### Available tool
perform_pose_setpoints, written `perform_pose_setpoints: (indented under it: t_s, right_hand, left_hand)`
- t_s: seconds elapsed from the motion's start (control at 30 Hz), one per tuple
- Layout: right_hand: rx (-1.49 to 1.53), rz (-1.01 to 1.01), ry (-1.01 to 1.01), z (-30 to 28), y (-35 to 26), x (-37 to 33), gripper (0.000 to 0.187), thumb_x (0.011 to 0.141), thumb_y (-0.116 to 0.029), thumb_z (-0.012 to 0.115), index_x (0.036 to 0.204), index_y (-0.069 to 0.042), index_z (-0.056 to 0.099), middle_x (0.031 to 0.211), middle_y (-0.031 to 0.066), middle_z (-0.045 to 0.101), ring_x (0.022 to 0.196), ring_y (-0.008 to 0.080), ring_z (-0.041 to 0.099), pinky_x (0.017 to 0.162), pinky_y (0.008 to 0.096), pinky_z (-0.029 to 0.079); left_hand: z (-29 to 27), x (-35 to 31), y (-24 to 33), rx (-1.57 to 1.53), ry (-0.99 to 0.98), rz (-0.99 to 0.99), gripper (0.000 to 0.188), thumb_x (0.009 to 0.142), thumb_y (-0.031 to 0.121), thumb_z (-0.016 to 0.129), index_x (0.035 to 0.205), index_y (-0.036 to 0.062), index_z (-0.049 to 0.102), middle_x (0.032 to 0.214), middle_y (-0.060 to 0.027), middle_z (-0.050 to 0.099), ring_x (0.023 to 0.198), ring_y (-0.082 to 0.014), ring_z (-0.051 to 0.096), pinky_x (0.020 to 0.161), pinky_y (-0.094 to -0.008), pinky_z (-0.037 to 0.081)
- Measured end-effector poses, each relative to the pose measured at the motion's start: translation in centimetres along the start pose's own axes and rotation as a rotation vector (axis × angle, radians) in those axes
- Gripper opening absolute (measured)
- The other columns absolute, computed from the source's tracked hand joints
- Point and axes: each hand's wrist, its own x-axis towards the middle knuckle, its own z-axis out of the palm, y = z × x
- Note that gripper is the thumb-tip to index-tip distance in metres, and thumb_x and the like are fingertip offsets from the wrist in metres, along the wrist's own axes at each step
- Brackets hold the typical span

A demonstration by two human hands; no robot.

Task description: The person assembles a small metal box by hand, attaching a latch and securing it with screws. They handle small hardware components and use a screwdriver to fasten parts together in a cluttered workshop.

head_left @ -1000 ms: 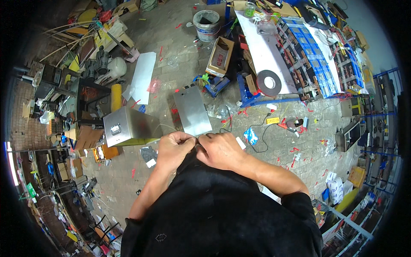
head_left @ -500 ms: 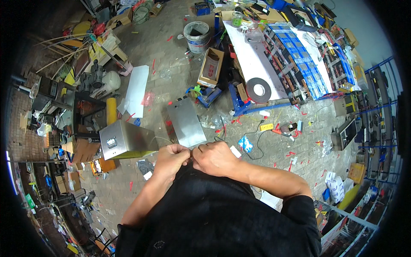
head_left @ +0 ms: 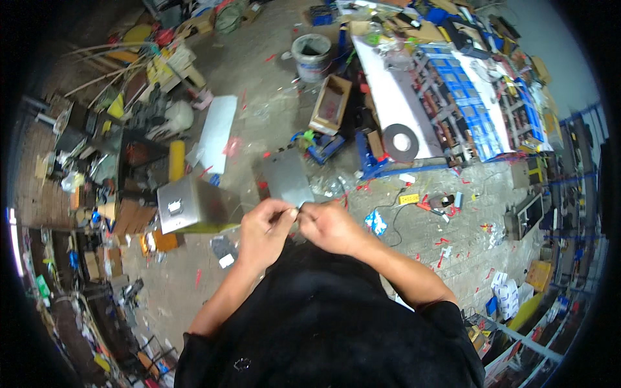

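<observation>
In front of my body, my left hand and my right hand come together, fingertips nearly touching. Both are closed in a pinch. Something small and dark shows by the right fingers, too blurred to name; what the left fingers pinch I cannot make out. Just beyond the hands a flat grey metal panel lies on the floor, its near end partly covered by them. To the left stands a shiny metal box with a pale fitting on its side.
A blue-framed workbench at the far right bears a black tape roll and blue-taped parts. A cardboard box and a bucket stand beyond the panel. Red scraps, a yellow power strip and a white sheet lie about.
My hands have risen slightly away from my body and stay close together. The view has shifted a little, so the surroundings sit farther right. A thin wire by the left hand no longer shows clearly.
</observation>
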Motion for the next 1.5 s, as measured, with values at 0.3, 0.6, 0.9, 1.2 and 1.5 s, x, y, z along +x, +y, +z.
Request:
perform_pose_setpoints:
  t_s: [0.3, 0.6, 0.9, 1.2, 1.5]
  right_hand:
    - [0.306, 0.186, 0.058, 0.4, 0.8, 0.7, 0.031, 0.101, -0.020, 0.050, 0.080, 0.002, 0.054, 0.066, 0.0088, 0.052, 0.066, 0.0141, 0.049, 0.064, 0.0352, 0.046]
    - [0.351, 0.061, -0.111, -0.7, -0.1, 0.3, 0.028, 0.106, -0.024, 0.054, 0.096, 0.001, 0.064, 0.073, 0.0038, 0.055, 0.066, 0.0129, 0.049, 0.062, 0.0302, 0.043]
    - [-0.101, -0.168, 0.258, 0.7, -0.3, -0.6, 0.012, 0.097, -0.013, 0.062, 0.095, -0.001, 0.062, 0.078, 0.0165, 0.062, 0.070, 0.0374, 0.063, 0.062, 0.0420, 0.049]
    - [0.170, 0.057, 0.142, 0.8, -1.1, -2.2, 0.027, 0.106, -0.023, 0.053, 0.094, 0.000, 0.061, 0.075, 0.0128, 0.063, 0.067, 0.0256, 0.064, 0.061, 0.0377, 0.049]
    - [0.504, 0.257, -0.083, 0.1, -0.4, -2.7, 0.045, 0.109, -0.037, 0.047, 0.086, -0.001, 0.060, 0.071, 0.0012, 0.055, 0.066, 0.0103, 0.050, 0.061, 0.0288, 0.044]
  left_hand:
    - [0.3, 0.9, 0.5, -0.204, -0.005, -0.074, 0.017, 0.098, 0.006, 0.064, 0.110, -0.0049, 0.070, 0.089, -0.0037, 0.069, 0.083, -0.0102, 0.063, 0.077, -0.0259, 0.052]
    - [-3.8, 3.2, -0.3, -0.465, -0.363, -0.276, 0.025, 0.092, 0.011, 0.076, 0.113, -0.0019, 0.072, 0.092, -0.0064, 0.072, 0.082, -0.0120, 0.064, 0.077, -0.0279, 0.053]
    - [-2.5, 2.0, -1.3, -0.519, -0.314, -0.286, 0.021, 0.091, 0.009, 0.076, 0.109, -0.0010, 0.074, 0.093, -0.0066, 0.071, 0.081, -0.0121, 0.064, 0.075, -0.0269, 0.054]
    - [-1.1, 0.9, -1.3, -0.486, -0.340, -0.182, 0.021, 0.093, 0.008, 0.074, 0.112, -0.0006, 0.073, 0.097, -0.0071, 0.070, 0.083, -0.0122, 0.064, 0.077, -0.0268, 0.054]
    - [-1.8, 0.9, -0.8, -0.346, -0.437, -0.066, 0.021, 0.093, 0.002, 0.071, 0.114, -0.0037, 0.071, 0.099, -0.0105, 0.071, 0.091, -0.0175, 0.070, 0.079, -0.0298, 0.056]
